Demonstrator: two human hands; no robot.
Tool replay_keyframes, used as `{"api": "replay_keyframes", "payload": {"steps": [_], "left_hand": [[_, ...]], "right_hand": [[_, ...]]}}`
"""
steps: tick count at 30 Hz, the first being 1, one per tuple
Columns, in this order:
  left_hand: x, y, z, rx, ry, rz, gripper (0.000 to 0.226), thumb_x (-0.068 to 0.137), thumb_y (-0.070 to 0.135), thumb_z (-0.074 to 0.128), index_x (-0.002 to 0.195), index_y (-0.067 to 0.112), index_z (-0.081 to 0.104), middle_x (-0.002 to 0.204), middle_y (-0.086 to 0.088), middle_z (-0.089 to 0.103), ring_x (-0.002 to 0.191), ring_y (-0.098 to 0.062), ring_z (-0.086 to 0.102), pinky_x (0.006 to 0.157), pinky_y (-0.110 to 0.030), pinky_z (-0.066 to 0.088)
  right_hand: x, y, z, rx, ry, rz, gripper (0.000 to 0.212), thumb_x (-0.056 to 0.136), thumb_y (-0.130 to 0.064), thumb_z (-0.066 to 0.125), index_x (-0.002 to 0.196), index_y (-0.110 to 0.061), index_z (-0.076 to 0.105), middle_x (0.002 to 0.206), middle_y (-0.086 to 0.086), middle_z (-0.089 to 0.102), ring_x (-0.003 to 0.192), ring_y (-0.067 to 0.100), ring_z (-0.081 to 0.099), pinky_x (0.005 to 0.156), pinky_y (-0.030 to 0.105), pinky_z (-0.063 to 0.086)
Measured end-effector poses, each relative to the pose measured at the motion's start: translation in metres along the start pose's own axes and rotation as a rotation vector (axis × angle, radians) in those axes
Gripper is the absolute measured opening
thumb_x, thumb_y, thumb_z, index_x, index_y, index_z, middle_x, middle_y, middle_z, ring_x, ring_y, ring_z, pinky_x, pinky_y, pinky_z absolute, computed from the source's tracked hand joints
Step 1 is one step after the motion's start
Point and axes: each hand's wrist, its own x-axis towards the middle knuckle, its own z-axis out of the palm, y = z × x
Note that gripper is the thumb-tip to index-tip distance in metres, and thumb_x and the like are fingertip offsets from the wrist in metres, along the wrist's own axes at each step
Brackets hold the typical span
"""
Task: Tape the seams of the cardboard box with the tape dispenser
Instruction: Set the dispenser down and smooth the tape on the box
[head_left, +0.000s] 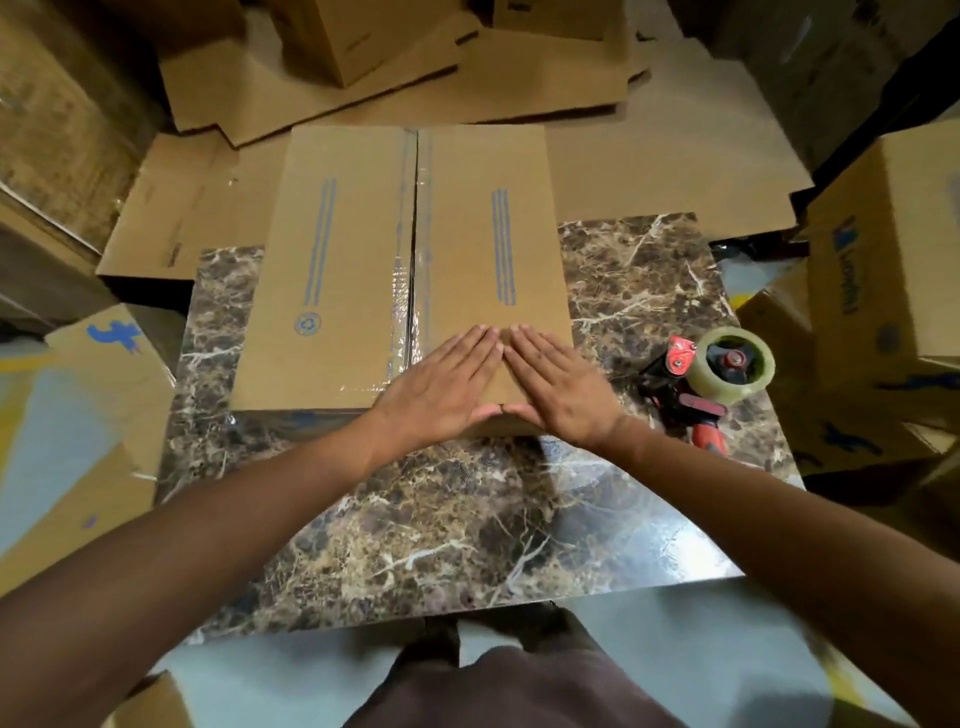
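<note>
The cardboard box (363, 270) lies mid-frame on the marble table (441, 519), clear tape along its centre seam. Our left hand (441, 384) and right hand (558, 387) press flat and open on its near edge, fingertips meeting, gripping nothing. We judge it light, stiffish, easily dented; best held by its edges. The tape dispenser (711, 379) sits right. The box's sides and contents are hidden.
</note>
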Motion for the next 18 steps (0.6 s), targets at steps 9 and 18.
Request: {"api": "replay_keyframes", "payload": {"steps": [9,18], "left_hand": [[0.002,0.006,-0.010,0.062,-0.083,-0.048,0.095,0.087,0.069,0.004,0.151,0.000,-0.003,0.161,-0.018,-0.006,0.150,-0.028,-0.005,0.123,-0.041,0.003],[-0.013,-0.002,-0.024,-0.061,0.039,-0.201,0.085,0.094,0.070,0.004,0.155,0.010,0.001,0.162,-0.007,-0.003,0.150,-0.019,-0.005,0.123,-0.040,0.006]], "right_hand": [[0.000,0.004,-0.008,0.006,-0.158,-0.061,0.081,0.096,-0.057,0.043,0.148,0.004,0.033,0.156,0.024,0.030,0.147,0.034,0.026,0.117,0.050,0.030],[0.013,-0.003,-0.031,0.207,-0.126,0.080,0.072,0.100,-0.049,0.030,0.155,-0.004,0.016,0.162,0.018,0.013,0.152,0.027,0.007,0.123,0.047,0.013]]}}
